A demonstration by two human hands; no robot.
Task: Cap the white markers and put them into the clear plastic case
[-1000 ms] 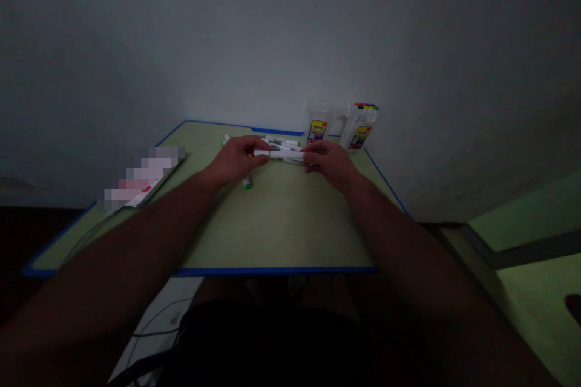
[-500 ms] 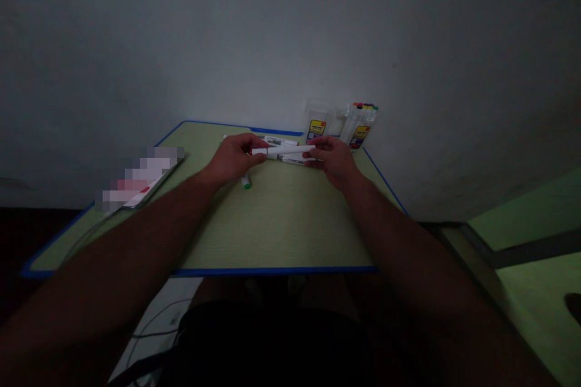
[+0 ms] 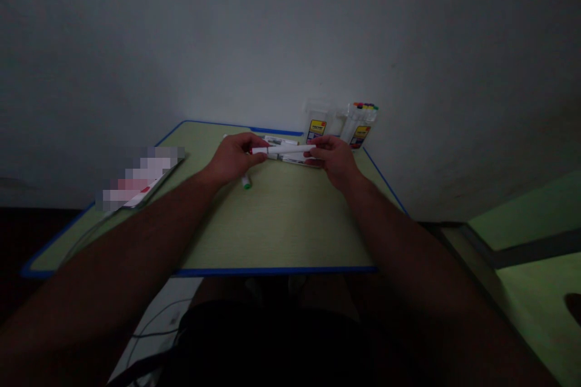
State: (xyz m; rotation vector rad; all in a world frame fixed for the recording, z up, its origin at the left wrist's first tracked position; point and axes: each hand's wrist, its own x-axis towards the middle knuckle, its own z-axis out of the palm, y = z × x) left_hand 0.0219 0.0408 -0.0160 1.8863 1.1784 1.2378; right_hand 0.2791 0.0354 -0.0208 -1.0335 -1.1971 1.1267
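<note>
Here the white marker (image 3: 282, 149) lies crosswise near the desk's (image 3: 281, 224) far edge, left hand (image 3: 233, 159) pinching its red-capped end, right hand (image 3: 333, 159) gripping the other.

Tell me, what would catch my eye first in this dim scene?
Two hands meet at the far middle of the green desk: the left hand and right hand hold a white marker level between them, one at each end. Behind them, against the wall, stand two clear marker cases, one showing coloured caps. A green-capped marker lies beneath the left hand.
</note>
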